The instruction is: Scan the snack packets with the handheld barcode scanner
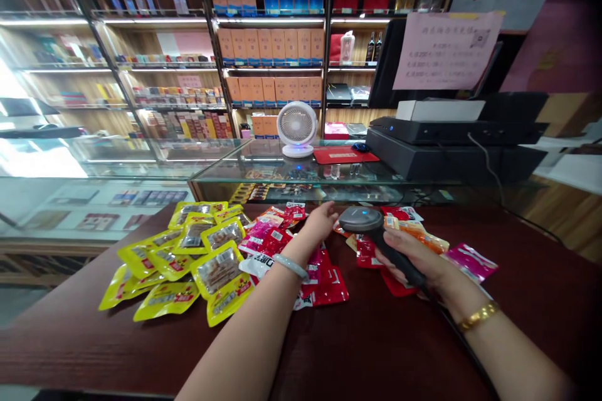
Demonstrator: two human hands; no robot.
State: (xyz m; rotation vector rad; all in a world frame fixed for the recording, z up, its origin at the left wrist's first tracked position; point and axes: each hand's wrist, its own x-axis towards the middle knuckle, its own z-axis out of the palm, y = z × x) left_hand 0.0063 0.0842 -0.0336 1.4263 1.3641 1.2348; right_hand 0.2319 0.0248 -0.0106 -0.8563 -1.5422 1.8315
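Observation:
My right hand (407, 257) is wrapped round the handle of a black and grey barcode scanner (362, 219), whose head points up and to the left. My left hand (322, 222) reaches forward over the packets, its fingers curled at the edge of a small red snack packet (337, 227) that is mostly hidden by the hand and the scanner. Red and pink snack packets (329, 288) lie under my left forearm. More red and orange packets (367, 254) spread beneath and behind the scanner, with a magenta packet (470, 262) to the right. Yellow snack packets (219, 269) are heaped on the left.
All this lies on a dark red-brown table (357, 344). Behind it, a glass counter (263, 166) carries a white fan (297, 126), a red mat (343, 155) and a mouse. Black till equipment (423, 150) and a monitor stand at the right. Shelves of boxes (273, 44) line the back.

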